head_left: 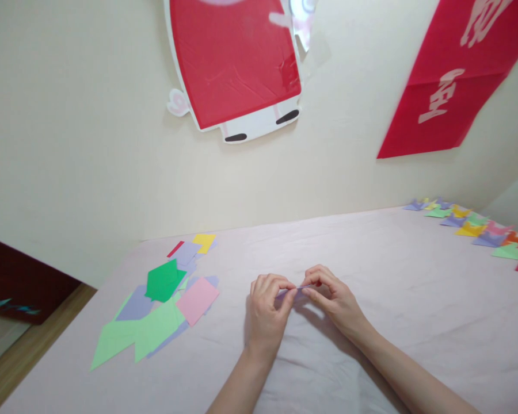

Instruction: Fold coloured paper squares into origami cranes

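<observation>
My left hand (267, 310) and my right hand (330, 296) meet over the middle of a pale pink cloth-covered table (414, 322). Between them they pinch a small lilac piece of paper (294, 290), seen nearly edge-on and mostly hidden by the fingers. Both hands have their fingers curled and pressed onto the paper. The nearest other things are loose coloured paper sheets (159, 313) to the left of my left hand: green, lilac, pink and yellow squares, scattered and overlapping.
A row of several folded paper shapes (475, 227) in mixed colours lies along the far right of the table. A cream wall behind carries a red and white cartoon cutout (237, 63) and a red banner (453, 80). Wooden floor (21, 356) shows past the table's left edge.
</observation>
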The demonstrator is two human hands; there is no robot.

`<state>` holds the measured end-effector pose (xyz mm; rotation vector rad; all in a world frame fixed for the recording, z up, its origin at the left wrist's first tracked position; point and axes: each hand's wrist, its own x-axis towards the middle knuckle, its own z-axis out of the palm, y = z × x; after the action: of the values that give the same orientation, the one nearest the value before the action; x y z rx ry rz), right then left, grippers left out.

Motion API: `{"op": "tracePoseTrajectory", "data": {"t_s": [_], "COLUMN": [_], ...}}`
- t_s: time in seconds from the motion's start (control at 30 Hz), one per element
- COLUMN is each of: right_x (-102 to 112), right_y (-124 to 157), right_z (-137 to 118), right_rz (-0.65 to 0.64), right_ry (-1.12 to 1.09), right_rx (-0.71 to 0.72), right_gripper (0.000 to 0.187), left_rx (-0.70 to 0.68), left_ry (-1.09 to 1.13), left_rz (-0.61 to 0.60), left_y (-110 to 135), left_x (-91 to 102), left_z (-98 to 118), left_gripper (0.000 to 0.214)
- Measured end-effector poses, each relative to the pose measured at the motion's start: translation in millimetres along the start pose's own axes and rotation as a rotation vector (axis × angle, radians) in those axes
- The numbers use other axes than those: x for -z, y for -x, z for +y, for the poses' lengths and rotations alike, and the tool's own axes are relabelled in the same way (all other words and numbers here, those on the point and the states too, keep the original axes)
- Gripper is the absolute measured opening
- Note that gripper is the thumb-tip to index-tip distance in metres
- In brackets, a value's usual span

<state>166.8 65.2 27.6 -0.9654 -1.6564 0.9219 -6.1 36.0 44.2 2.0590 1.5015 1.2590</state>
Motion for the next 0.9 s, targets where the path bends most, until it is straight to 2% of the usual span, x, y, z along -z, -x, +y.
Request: {"op": "tracePoseTrajectory", "data": {"t_s": [0.5, 0.57, 0.67, 0.73, 0.8, 0.9], "right_x": [-0.3, 0.3, 3.9, 7.1, 9.0, 8.0], "right_y": [2.2, 2.5, 2.4, 2.3, 2.4, 3.2], "right_z": [-2.1, -2.6, -4.9, -7.7, -11.2, -16.2], "right_rz": [-0.007, 0.009, 0.167, 0.282, 0.303, 0.24], "right_ry": [0.01, 0.022, 0.116, 0.225, 0.336, 0.467], "right_rx": [-0.02, 0.001, 0.076, 0.152, 0.24, 0.358], "right_gripper": [0.021, 0.021, 0.017, 0.012, 0.008, 0.007], "left_rx": [0.031, 0.05, 0.151, 0.268, 0.38, 0.489], "left_ry": [0.051, 0.08, 0.183, 0.306, 0.45, 0.604], "left_rz": [0.002, 0.036, 0.133, 0.094, 0.019, -0.018], "left_y": [-2.3, -1.7, 2.0, 5.6, 8.3, 8.6], "left_x": [0.9, 0.0, -5.6, -11.8, -17.9, -23.2], "left_z": [-1.2, 0.2, 8.4, 16.5, 23.6, 27.6], "left_gripper": [0.007, 0.004, 0.006, 0.018, 0.024, 0.034]}}
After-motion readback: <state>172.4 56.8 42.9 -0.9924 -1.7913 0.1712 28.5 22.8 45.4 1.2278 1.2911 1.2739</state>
